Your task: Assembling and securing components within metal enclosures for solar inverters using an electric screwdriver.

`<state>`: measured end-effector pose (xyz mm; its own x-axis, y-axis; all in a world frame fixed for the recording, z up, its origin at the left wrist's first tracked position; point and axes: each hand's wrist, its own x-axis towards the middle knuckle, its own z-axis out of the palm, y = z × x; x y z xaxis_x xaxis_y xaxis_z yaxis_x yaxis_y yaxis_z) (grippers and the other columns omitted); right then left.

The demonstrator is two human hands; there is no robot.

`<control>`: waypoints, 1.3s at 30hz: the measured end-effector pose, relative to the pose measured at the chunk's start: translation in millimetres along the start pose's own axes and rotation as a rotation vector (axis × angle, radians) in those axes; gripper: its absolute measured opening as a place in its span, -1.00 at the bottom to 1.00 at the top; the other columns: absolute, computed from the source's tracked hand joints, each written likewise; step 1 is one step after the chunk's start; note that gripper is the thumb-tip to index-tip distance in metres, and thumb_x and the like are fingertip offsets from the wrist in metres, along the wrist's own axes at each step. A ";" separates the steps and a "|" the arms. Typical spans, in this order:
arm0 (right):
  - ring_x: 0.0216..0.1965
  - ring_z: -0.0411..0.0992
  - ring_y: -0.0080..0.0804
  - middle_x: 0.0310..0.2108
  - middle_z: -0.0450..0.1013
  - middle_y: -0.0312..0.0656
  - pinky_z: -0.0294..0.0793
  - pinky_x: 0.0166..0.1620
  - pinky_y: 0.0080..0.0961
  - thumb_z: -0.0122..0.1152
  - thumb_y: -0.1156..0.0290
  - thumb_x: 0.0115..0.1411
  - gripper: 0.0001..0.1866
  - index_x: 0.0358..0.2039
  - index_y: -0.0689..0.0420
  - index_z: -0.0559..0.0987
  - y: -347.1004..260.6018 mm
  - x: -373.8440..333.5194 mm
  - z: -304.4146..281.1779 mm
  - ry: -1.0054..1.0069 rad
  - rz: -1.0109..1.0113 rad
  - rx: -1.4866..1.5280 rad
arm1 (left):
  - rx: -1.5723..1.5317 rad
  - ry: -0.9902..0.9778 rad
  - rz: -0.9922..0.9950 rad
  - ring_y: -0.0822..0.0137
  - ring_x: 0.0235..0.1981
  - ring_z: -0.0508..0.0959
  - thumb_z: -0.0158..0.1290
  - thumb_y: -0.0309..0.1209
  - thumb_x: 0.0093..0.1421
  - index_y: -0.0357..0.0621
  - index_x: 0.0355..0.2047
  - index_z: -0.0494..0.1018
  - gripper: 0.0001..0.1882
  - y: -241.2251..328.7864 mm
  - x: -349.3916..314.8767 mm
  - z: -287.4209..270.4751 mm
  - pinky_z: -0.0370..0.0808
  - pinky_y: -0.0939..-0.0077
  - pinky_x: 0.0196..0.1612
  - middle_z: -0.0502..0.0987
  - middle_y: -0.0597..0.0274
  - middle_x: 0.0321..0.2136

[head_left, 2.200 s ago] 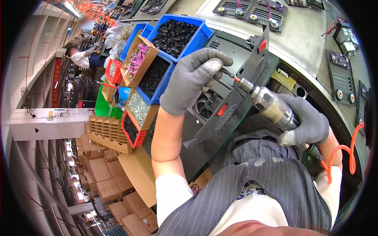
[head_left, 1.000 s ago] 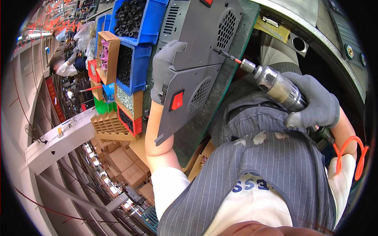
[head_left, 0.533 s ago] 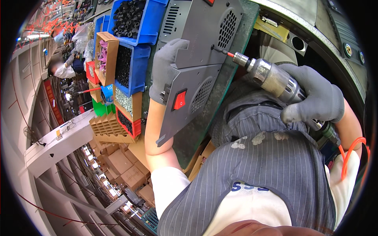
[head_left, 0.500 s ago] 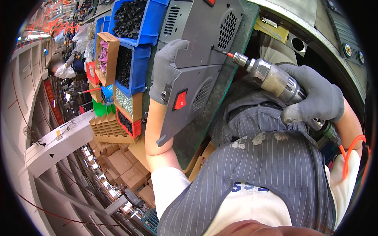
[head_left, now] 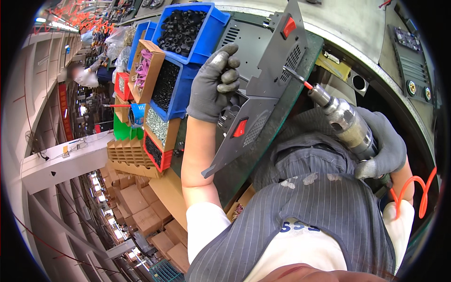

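Note:
My left hand [head_left: 213, 87], in a grey glove, is raised beside the metal parts with its fingers curled in. Whatever it may hold is hidden. My right hand [head_left: 386, 143], also gloved, grips a silver air screwdriver [head_left: 345, 120] by its body. The screwdriver's bit [head_left: 298, 79] points at the upper grey metal panel [head_left: 277, 58], its tip in front of the vent holes; I cannot tell if it touches. That panel carries a red rocker switch [head_left: 288, 27]. A lower grey panel [head_left: 244, 136] stands tilted below it, with another red switch [head_left: 240, 128].
Blue bins of black parts [head_left: 182, 33] and black screws [head_left: 165, 87] stand left of the panels, beside a carton of pink parts [head_left: 143, 69]. A green mat [head_left: 256, 157] covers the bench. An orange coiled hose [head_left: 413, 181] trails from the screwdriver. Further left, another person works.
My left hand has let go of the panels and risen, fingers now curled. The screwdriver has drawn back from the hole where its bit sat. The panels appear more edge-on.

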<state>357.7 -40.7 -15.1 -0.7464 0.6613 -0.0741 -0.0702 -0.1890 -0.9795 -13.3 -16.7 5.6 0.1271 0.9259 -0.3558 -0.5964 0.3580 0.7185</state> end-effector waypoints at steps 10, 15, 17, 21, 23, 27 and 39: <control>-0.33 0.48 -0.48 -0.32 0.53 -0.19 0.45 -0.15 -0.52 0.55 0.21 -0.30 -0.19 0.01 0.29 0.50 -37.7 38.4 16.2 -0.016 -0.071 -0.183 | 0.429 -0.026 0.199 0.65 -0.72 0.17 -0.05 -0.28 0.40 -0.40 -0.07 0.48 -0.64 10.3 -15.3 61.6 0.09 0.76 -0.67 0.30 0.43 -0.65; -0.32 0.45 -0.50 -0.33 0.52 -0.22 0.44 -0.15 -0.52 0.57 0.17 -0.24 -0.20 0.02 0.29 0.50 -40.2 42.3 20.1 -0.029 -0.003 -0.145 | 0.508 -0.034 0.238 0.66 -0.70 0.18 -0.02 -0.21 0.39 -0.37 -0.14 0.52 -0.62 11.0 -18.6 69.2 0.08 0.76 -0.67 0.30 0.44 -0.65; -0.29 0.44 -0.48 -0.29 0.51 -0.21 0.43 -0.14 -0.50 0.57 0.15 -0.23 -0.20 0.02 0.28 0.50 -39.4 42.7 20.3 -0.034 -0.029 -0.169 | 0.516 -0.055 0.268 0.67 -0.70 0.19 -0.01 -0.20 0.39 -0.36 -0.16 0.53 -0.62 10.2 -18.9 72.5 0.09 0.76 -0.67 0.31 0.44 -0.66; -0.26 0.44 -0.46 -0.26 0.50 -0.20 0.43 -0.12 -0.49 0.57 0.13 -0.25 -0.17 0.04 0.27 0.49 -37.1 41.3 19.1 -0.053 -0.007 -0.176 | 0.655 0.016 0.339 0.67 -0.71 0.21 0.04 -0.18 0.36 -0.34 -0.20 0.55 -0.61 8.2 -21.2 76.8 0.10 0.76 -0.66 0.33 0.43 -0.68; -0.26 0.44 -0.46 -0.26 0.49 -0.20 0.43 -0.12 -0.49 0.57 0.12 -0.25 -0.16 0.04 0.28 0.49 -35.4 40.2 19.0 -0.069 0.009 -0.141 | 0.742 0.037 0.392 0.67 -0.71 0.21 0.06 -0.18 0.34 -0.34 -0.21 0.56 -0.62 7.5 -24.1 77.0 0.10 0.77 -0.66 0.34 0.43 -0.68; -0.27 0.44 -0.45 -0.27 0.48 -0.20 0.43 -0.12 -0.50 0.56 0.13 -0.25 -0.17 0.04 0.28 0.48 -31.3 40.1 20.2 -0.097 -0.012 -0.054 | 0.664 -0.010 0.391 0.67 -0.70 0.24 0.11 -0.16 0.31 -0.31 -0.23 0.58 -0.62 6.2 -27.5 77.6 0.11 0.77 -0.66 0.39 0.41 -0.67; -0.24 0.54 -0.22 -0.25 0.53 -0.06 0.48 -0.11 -0.41 0.54 0.13 -0.24 -0.12 0.10 0.27 0.43 -11.0 39.6 22.3 0.019 -0.273 -0.389 | 0.875 0.116 0.380 0.70 -0.64 0.30 0.15 -0.06 0.26 -0.25 -0.23 0.62 -0.56 7.7 -25.8 90.9 0.17 0.82 -0.61 0.45 0.46 -0.60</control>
<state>314.2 -28.5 -3.1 -0.7230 0.6626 0.1955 -0.0063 0.2767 -0.9609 50.9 -26.9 74.7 -0.0600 0.9977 -0.0303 0.2268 0.0432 0.9730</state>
